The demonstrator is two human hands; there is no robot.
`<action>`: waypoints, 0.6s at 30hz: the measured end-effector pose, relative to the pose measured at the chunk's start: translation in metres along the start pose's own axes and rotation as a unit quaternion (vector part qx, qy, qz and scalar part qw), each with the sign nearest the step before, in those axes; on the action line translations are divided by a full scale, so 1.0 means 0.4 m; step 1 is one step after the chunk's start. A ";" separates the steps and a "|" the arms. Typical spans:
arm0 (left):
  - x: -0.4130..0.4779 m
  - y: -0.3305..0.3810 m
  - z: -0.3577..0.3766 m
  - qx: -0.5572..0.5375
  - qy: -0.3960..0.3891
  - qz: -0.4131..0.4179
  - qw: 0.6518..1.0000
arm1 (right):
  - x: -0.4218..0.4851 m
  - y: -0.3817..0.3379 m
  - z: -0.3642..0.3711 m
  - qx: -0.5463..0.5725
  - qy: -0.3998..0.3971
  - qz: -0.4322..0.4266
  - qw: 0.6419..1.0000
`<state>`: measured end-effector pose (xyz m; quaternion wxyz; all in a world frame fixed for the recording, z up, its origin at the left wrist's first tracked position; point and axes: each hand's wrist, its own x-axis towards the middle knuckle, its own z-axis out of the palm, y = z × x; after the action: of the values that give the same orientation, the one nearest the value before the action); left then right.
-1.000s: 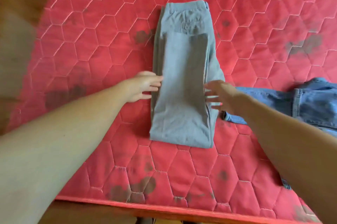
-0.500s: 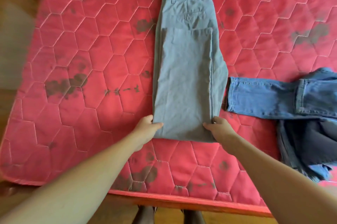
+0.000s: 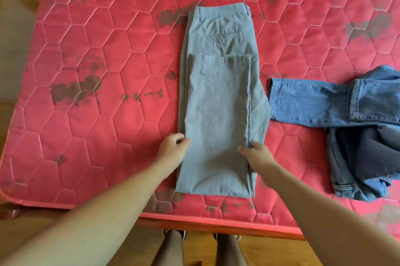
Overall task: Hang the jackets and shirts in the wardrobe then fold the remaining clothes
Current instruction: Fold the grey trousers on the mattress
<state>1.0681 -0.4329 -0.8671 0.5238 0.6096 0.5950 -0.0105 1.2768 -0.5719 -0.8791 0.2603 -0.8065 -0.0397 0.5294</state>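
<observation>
The grey trousers (image 3: 218,103) lie on the red mattress (image 3: 97,135), legs doubled up over the seat and waistband at the far end. Since half a second ago they have been drawn toward the near edge of the mattress. Both hands have shifted from the near fold to the long sides. The left hand (image 3: 173,148) pinches the left edge with curled fingers. The right hand (image 3: 258,156) grips the right edge, thumb on top. Judgement: a second fold is being set up.

The right fingers under the cloth are hidden. Blue jeans (image 3: 313,101) and a dark garment (image 3: 368,153) lie unfolded to the right, cut off by the frame. No wardrobe is in view.
</observation>
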 end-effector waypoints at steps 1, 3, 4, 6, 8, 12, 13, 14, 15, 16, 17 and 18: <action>0.022 0.031 -0.003 -0.016 0.015 0.024 0.999 | 0.023 -0.031 -0.004 0.005 0.024 -0.023 0.999; 0.068 0.071 -0.004 -0.034 0.038 0.034 0.998 | 0.060 -0.087 -0.010 0.042 0.043 -0.044 0.997; 0.087 0.082 -0.002 -0.045 0.051 0.029 0.997 | 0.076 -0.106 -0.011 0.055 0.048 -0.046 0.996; 0.115 0.096 0.003 -0.082 0.071 0.009 0.994 | 0.093 -0.131 -0.013 0.062 0.055 -0.052 0.995; 0.129 0.103 0.000 -0.109 0.057 -0.012 0.992 | 0.100 -0.138 -0.012 0.059 0.056 -0.055 0.995; 0.141 0.105 -0.014 -0.126 0.002 -0.060 0.990 | 0.108 -0.126 -0.008 0.065 0.043 -0.043 0.996; 0.137 0.113 -0.018 -0.121 -0.015 -0.059 0.991 | 0.108 -0.126 -0.007 0.067 0.040 -0.042 0.996; 0.133 0.121 -0.019 -0.113 -0.027 -0.052 0.992 | 0.107 -0.126 -0.006 0.067 0.038 -0.040 0.996; 0.132 0.123 -0.018 -0.100 -0.033 -0.042 0.994 | 0.105 -0.128 -0.006 0.066 0.038 -0.042 0.996; 0.130 0.124 -0.018 -0.089 -0.025 -0.031 0.995 | 0.101 -0.131 -0.006 0.061 0.039 -0.043 0.996; 0.129 0.123 -0.017 -0.085 -0.007 -0.019 0.996 | 0.099 -0.134 -0.006 0.057 0.044 -0.046 0.996; 0.126 0.123 -0.018 -0.085 0.015 -0.009 0.996 | 0.094 -0.138 -0.007 0.054 0.052 -0.051 0.996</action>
<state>1.1148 -0.3795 -0.8652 0.5643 0.5575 0.6073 0.0442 1.3075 -0.5128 -0.8841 0.3316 -0.8146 -0.0386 0.4742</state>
